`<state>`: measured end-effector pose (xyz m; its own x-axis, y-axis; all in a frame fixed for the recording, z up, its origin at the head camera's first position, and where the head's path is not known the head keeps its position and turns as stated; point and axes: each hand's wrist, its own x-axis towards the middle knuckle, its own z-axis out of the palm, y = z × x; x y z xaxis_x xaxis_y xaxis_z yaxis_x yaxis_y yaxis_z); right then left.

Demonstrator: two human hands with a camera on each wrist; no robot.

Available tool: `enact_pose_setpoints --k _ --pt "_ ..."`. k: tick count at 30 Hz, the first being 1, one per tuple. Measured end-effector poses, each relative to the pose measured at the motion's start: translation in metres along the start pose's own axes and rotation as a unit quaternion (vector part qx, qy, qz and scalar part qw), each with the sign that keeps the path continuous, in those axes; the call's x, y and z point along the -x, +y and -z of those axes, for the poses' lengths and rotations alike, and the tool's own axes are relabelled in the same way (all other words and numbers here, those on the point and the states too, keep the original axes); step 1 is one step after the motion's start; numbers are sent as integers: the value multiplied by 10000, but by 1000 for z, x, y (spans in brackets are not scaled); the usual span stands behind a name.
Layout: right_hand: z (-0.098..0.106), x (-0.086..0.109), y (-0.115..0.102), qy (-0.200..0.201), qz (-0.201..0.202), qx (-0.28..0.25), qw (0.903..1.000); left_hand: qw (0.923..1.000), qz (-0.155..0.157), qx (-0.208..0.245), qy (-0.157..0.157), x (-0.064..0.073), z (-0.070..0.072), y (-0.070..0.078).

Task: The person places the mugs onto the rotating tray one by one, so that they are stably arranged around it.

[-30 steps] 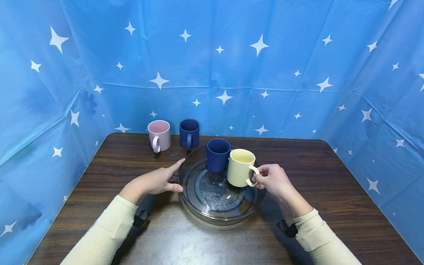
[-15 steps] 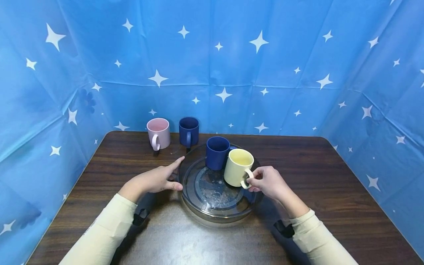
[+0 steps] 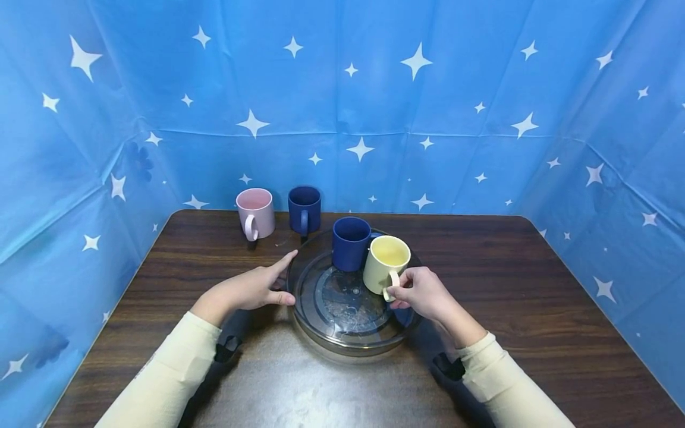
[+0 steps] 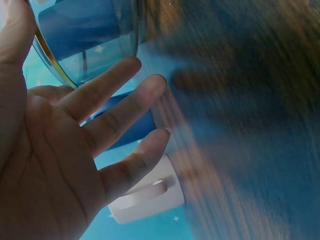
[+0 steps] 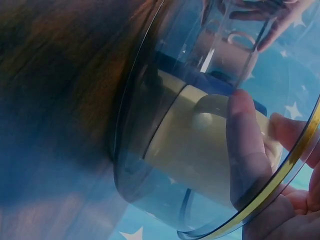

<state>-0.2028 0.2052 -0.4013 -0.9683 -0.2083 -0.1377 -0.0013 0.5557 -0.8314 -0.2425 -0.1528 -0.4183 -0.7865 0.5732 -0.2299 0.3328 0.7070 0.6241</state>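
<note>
Yellow mug: your pale yellow, smooth cylindrical mug (image 3: 379,268) is inside the round, smoky, transparent bowl (image 3: 355,351), toward its right side; long axis near upright, mouth up.
Mug from hand: its body lies just left of and beyond your right hand (image 3: 423,291), the nearer one, whose thumb and fingers pinch its curved handle (image 3: 395,278).
Mug beside mug: the dark blue cylindrical mug (image 3: 349,246) stands just left and farther back.
Left rim: your left hand (image 3: 248,289) spreads straight fingers there, gripping nothing.
</note>
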Motion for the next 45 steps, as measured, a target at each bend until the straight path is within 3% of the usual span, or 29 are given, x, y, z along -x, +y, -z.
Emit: enact_pose_setpoints --k 15,41,45 --pt "-1 -5 -3 -84 204 163 9996 9998 -174 -42 88 1 -1 -3" --pt "-4 -12 -3 -82 48 -33 9999 9999 -125 -16 14 -1 0 -2" --pt "2 -10 -1 -91 208 381 9990 10000 -94 -2 2 0 -1 -2"
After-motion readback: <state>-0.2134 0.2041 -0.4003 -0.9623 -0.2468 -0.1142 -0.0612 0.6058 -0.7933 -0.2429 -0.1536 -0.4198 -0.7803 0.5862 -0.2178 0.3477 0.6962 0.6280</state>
